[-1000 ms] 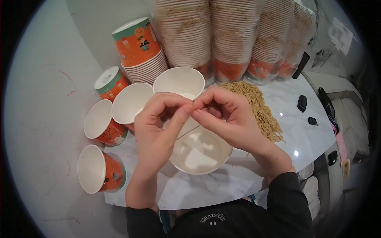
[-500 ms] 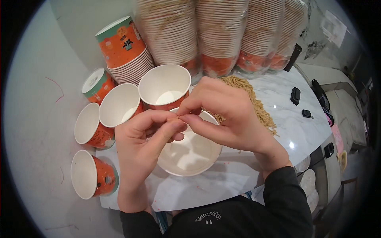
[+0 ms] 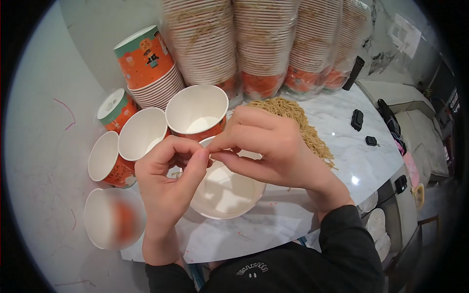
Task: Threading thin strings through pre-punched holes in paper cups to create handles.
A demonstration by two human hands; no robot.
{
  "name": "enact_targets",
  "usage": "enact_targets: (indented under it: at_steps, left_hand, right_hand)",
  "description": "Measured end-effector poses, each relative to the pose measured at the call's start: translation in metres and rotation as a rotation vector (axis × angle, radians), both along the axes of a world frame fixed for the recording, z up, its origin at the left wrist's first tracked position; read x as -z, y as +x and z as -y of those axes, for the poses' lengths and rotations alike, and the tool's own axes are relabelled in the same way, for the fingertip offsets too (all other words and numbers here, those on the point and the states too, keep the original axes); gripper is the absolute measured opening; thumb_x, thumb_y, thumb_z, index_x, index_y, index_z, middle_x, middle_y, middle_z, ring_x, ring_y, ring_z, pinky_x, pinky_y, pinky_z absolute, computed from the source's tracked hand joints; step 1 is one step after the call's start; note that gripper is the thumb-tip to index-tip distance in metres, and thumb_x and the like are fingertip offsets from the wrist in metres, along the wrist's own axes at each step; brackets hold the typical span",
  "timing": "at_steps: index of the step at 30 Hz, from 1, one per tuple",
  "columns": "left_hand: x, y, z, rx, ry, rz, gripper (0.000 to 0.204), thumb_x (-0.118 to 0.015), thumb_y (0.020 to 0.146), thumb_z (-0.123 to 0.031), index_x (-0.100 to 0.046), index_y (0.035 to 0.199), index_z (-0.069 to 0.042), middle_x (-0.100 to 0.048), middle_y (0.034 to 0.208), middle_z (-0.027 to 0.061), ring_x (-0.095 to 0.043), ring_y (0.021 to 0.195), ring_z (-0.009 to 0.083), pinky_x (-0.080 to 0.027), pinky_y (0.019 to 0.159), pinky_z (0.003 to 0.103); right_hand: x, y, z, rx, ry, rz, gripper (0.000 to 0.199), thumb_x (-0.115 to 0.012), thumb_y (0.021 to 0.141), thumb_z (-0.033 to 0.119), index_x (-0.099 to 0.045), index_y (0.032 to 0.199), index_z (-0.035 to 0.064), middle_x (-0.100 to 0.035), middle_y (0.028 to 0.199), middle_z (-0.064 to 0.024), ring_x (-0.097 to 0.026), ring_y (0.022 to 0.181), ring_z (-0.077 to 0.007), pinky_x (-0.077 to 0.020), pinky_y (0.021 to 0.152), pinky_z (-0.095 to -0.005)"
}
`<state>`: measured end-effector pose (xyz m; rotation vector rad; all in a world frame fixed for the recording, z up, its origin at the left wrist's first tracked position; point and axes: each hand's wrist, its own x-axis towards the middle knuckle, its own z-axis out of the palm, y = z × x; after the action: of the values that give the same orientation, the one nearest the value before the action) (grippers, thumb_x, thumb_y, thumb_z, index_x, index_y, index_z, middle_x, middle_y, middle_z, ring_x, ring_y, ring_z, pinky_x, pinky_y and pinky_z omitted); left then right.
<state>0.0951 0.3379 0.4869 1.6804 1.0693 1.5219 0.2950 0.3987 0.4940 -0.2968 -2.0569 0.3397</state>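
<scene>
My left hand and my right hand meet fingertip to fingertip above a white paper bowl on the marble table. Both hands pinch at the same spot, thumb against forefinger. Whatever sits between the fingertips is too small to make out. A heap of dry yellow noodles lies just behind my right hand, partly hidden by it.
Orange paper cups with white insides stand open to the left: one, another, a third, and a blurred one. Behind are a nested cup stack, a lidded cup and plastic-wrapped cup stacks. Two small black objects lie at right.
Both hands have stayed pinched together over the bowl, shifting slightly left and lower in the picture. The view has tilted, so the cups sit further right and up.
</scene>
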Motion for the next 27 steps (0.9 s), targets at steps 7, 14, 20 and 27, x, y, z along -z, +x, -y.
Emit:
enact_targets:
  at_steps: [7, 14, 20, 27]
  left_hand:
    - [0.002, 0.006, 0.003, -0.027, 0.017, -0.048, 0.008, -0.067, 0.095, -0.003, -0.068, 0.09, 0.003, -0.069, 0.079, 0.0021, -0.06, 0.07, 0.005, -0.047, 0.065, 0.02]
    - [0.003, 0.009, 0.003, -0.065, -0.01, -0.234, 0.016, -0.061, 0.102, -0.009, -0.069, 0.095, 0.003, -0.068, 0.08, 0.0042, -0.065, 0.071, 0.0085, -0.051, 0.063, 0.022]
    - [0.011, 0.016, 0.015, 0.35, -0.046, -0.661, 0.055, -0.089, 0.08, -0.025, -0.065, 0.121, 0.002, -0.071, 0.103, 0.0155, -0.072, 0.083, 0.0229, -0.057, 0.073, 0.033]
    - [0.023, 0.028, 0.011, 0.37, -0.128, -0.846, 0.049, -0.07, 0.085, -0.013, -0.057, 0.13, -0.001, -0.069, 0.105, 0.0206, -0.069, 0.089, 0.0395, -0.055, 0.078, 0.046]
  right_hand:
    - [-0.001, 0.003, -0.004, -0.089, -0.169, 0.004, 0.012, -0.077, 0.083, 0.001, -0.076, 0.094, 0.0048, -0.064, 0.078, -0.0024, -0.058, 0.066, -0.0125, -0.0434, 0.057, -0.0265]
    - [-0.009, 0.011, -0.009, -0.078, -0.234, 0.12, 0.009, -0.073, 0.091, 0.007, -0.07, 0.097, 0.0011, -0.068, 0.083, -0.0067, -0.065, 0.073, -0.0181, -0.0498, 0.064, -0.0295]
    - [-0.008, 0.056, -0.055, 0.341, -0.059, -0.221, 0.011, -0.062, 0.101, 0.001, -0.068, 0.11, 0.0002, -0.07, 0.098, -0.0011, -0.061, 0.083, -0.0068, -0.0485, 0.072, -0.0219]
    - [-0.025, 0.075, -0.022, 0.154, 0.243, -0.592, 0.01, -0.064, 0.1, 0.002, -0.067, 0.109, -0.0024, -0.071, 0.099, -0.005, -0.054, 0.077, -0.0045, -0.0423, 0.066, -0.0199]
